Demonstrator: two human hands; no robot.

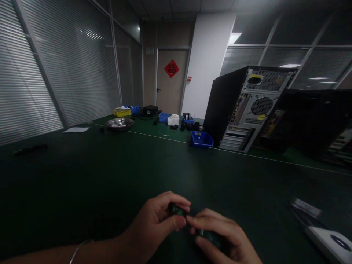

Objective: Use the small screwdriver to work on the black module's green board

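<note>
Low in the middle of the head view, my left hand is closed around a small dark piece with a green circuit board. Thumb and fingers grip it from below and above. My right hand is closed just beside it, with its fingertips at the right end of the board. Under those fingers shows part of a dark, bluish object; the hand covers most of it, so its kind cannot be made out. Both hands are above the green tabletop.
A white-and-dark device lies at the lower right. Behind stand a blue bin and a black computer case. Farther back are a metal bowl, a yellow basket and a white box. Paper lies left.
</note>
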